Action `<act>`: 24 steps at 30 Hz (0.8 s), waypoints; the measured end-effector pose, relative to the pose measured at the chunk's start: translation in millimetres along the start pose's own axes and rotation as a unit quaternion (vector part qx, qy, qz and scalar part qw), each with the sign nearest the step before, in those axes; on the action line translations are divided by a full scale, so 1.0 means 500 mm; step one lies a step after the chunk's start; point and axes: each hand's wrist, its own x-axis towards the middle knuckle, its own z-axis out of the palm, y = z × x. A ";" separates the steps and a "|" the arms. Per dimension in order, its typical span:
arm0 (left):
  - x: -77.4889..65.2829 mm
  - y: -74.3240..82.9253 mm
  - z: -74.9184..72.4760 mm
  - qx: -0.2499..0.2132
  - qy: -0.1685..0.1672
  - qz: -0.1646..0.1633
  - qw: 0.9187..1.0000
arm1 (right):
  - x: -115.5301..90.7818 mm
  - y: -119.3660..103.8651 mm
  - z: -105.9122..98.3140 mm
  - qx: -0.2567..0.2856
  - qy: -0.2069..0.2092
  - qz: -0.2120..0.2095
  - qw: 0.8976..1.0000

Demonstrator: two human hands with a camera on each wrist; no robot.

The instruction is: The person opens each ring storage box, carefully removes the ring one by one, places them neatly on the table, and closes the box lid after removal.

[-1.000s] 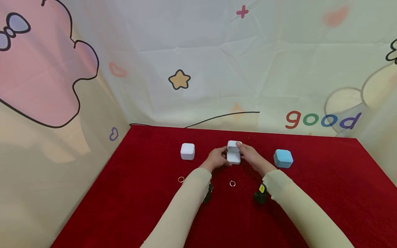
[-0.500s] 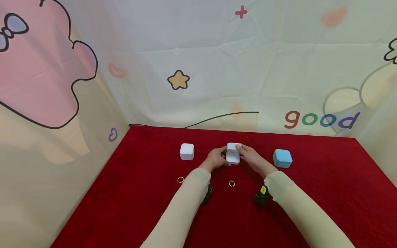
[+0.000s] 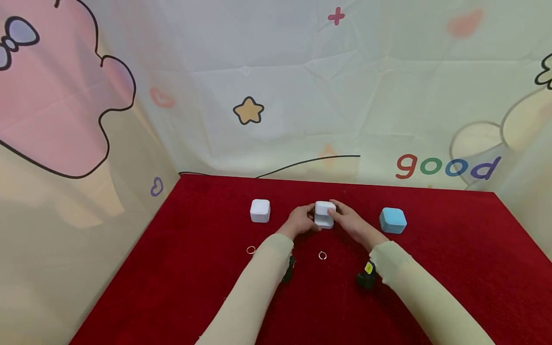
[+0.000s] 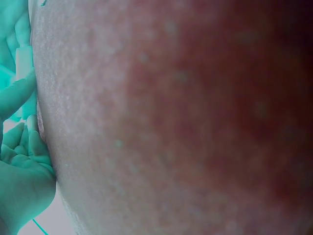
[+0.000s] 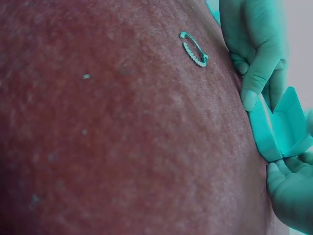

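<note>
A small white ring box (image 3: 323, 223) stands on the red cloth between both hands, its hinged lid (image 3: 325, 207) tilted partway down over the base. My left hand (image 3: 300, 221) grips the base from the left, thumb at the front lower corner. From the right, my right hand (image 3: 350, 221) holds the lid, thumb on its front face and fingers behind. In the right wrist view the same box (image 5: 267, 131) shows a wedge-shaped gap between lid and base. Nearer me lies an open-ended ring (image 3: 322, 255), whose studded band (image 5: 195, 55) shows from the right wrist.
A closed white box (image 3: 260, 211) stands to the left and a closed light blue box (image 3: 393, 220) to the right. A gold ring (image 3: 251, 250) lies beside the left sleeve. Behind the red cloth (image 3: 194, 230) hangs a printed curtain (image 3: 302, 120).
The lid has swung forward and down, narrowing the box's opening. My right hand has moved with it, its thumb lower on the lid. The left hand has stayed in place.
</note>
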 end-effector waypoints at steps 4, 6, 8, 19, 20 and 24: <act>-0.002 0.003 0.001 -0.003 -0.001 -0.002 1.000 | -0.002 0.005 0.000 0.010 -0.002 -0.004 1.000; -0.003 0.004 0.001 -0.005 -0.002 -0.003 1.000 | -0.003 0.006 0.000 0.011 -0.003 -0.003 1.000; -0.002 0.003 0.001 -0.008 -0.002 -0.005 1.000 | -0.004 0.007 0.001 0.010 -0.004 -0.005 1.000; 0.003 0.000 0.004 -0.008 -0.002 -0.002 1.000 | -0.009 0.013 0.001 0.004 -0.009 -0.027 1.000; 0.002 0.001 0.003 -0.008 -0.002 -0.003 1.000 | -0.009 0.014 0.001 0.003 -0.010 -0.029 1.000; 0.000 0.002 0.004 -0.010 -0.004 -0.001 1.000 | -0.008 0.017 0.001 0.001 -0.010 -0.034 0.999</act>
